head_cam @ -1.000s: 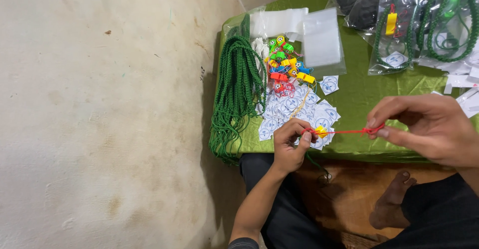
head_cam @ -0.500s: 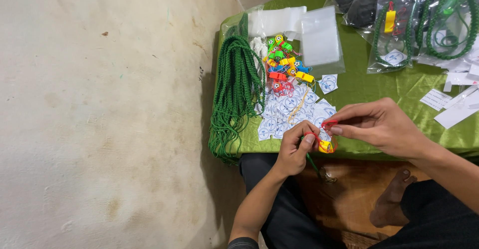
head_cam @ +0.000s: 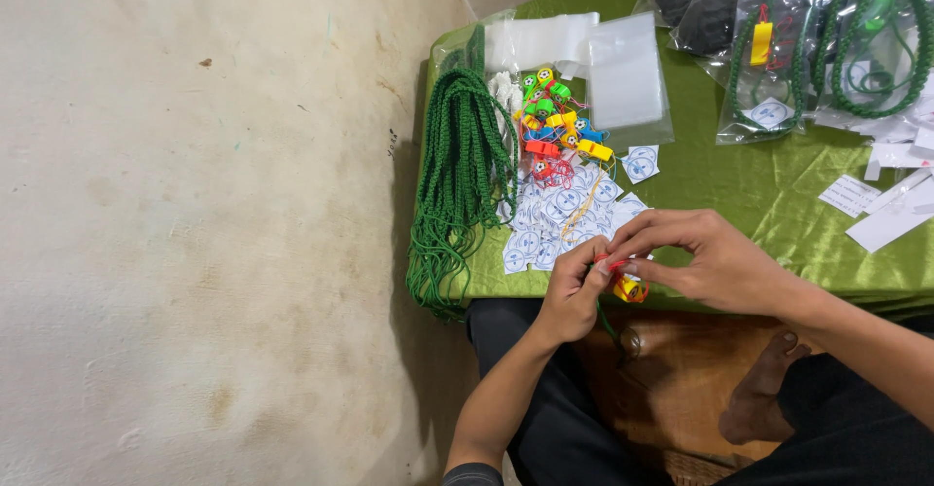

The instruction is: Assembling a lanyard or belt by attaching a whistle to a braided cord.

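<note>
Drawn back together since a second ago: then spread apart with a red string stretched between them, now meeting at the table's near edge over a small yellow whistle (head_cam: pixel 628 288).

Far left, only bare pale floor (head_cam: pixel 195 252). Next, draped over the left end of the green tablecloth (head_cam: pixel 739 184), a thick bundle of green cords (head_cam: pixel 457 184), loose ends hanging past the edge. Just right of it, a heap of bright plastic whistles (head_cam: pixel 555 131), green, yellow, orange, red, blue, above a scatter of small round-printed paper tags (head_cam: pixel 559 218). Behind these, flat clear plastic bags (head_cam: pixel 623 77).

Then the left hand (head_cam: pixel 569 296), rising from below, fingers curled, fingertips pinched on a bit of red string (head_cam: pixel 605 262) right at the whistle's upper left. Touching it from the right, the right hand (head_cam: pixel 705 262), fingers bent down and pinching the same spot from above. Whistle itself just under and between both sets of fingertips, hanging slightly off the table edge, above the lap, mostly covered by the fingers.

Farther right, packed bags with green cords and a yellow whistle (head_cam: pixel 817 48), then white paper slips (head_cam: pixel 876 204) near the right border. Below, a bare foot (head_cam: pixel 764 389) on a brown mat.
</note>
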